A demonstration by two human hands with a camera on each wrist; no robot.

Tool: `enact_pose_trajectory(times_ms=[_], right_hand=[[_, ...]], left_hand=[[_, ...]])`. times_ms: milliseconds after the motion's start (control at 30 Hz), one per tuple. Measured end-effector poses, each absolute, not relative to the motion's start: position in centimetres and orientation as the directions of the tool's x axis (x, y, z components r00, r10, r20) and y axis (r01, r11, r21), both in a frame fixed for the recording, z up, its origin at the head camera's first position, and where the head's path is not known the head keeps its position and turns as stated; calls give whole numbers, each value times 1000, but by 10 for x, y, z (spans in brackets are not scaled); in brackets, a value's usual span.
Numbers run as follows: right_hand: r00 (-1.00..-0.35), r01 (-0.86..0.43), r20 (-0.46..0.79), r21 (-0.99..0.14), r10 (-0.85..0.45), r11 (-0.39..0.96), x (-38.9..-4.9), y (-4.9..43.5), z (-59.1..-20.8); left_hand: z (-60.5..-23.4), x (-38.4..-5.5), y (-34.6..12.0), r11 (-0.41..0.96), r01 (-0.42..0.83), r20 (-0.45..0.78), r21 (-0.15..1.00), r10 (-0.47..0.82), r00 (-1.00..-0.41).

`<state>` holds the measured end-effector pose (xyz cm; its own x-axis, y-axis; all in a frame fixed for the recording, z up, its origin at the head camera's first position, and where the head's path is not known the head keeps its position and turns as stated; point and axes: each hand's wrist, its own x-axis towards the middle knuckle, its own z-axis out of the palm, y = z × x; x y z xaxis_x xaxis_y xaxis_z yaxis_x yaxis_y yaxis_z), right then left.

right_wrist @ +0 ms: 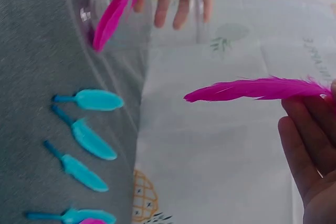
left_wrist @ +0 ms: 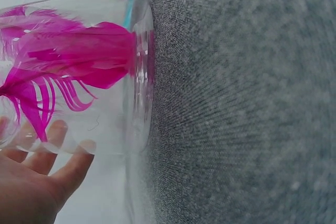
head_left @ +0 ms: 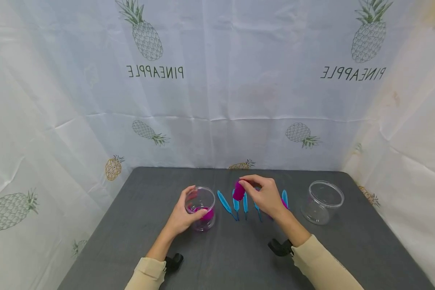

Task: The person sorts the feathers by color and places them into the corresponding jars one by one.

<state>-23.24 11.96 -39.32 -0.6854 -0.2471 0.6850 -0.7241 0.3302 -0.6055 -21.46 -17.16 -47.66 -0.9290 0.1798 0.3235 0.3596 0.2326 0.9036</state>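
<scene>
We see a pineapple-print cloth (head_left: 217, 92) behind the grey counter (head_left: 130, 225). On the counter's right side stands a wide clear jar (head_left: 320, 207); the narrower clear jar (head_left: 204, 226) is farther left. Our left hand (head_left: 183, 213) is clamped round this narrower jar's side, thumb and fingers curved about it. Our right hand (head_left: 264, 195) pinches a magenta feather (head_left: 239, 191) in the air, just right of that jar. Inside the jar we find more magenta feathers (left_wrist: 92, 51). Blue feathers (head_left: 225, 201) lie in a row between the two jars.
</scene>
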Motion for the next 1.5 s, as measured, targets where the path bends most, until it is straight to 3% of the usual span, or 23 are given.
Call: enact_pose_trajectory(times_ms=[400, 667, 1167, 1500], right_hand=[[-607, -794, 758, -564, -241, 227, -214, 96, -351], [-561, -828, 790, -529, -248, 186, -229, 84, -356], [-579, -813, 762, -565, -289, 140, -240, 60, -372], [-640, -763, 691, -622, -336, 173, -245, 42, -391]], left_hand=[[-455, -203, -168, 224, 348, 310, 910, 188, -932], [-456, -204, -168, 212, 339, 302, 916, 189, -934], [-452, -201, -167, 229, 322, 279, 919, 199, -939], [-452, -202, -168, 229, 317, 273, 920, 204, -940]])
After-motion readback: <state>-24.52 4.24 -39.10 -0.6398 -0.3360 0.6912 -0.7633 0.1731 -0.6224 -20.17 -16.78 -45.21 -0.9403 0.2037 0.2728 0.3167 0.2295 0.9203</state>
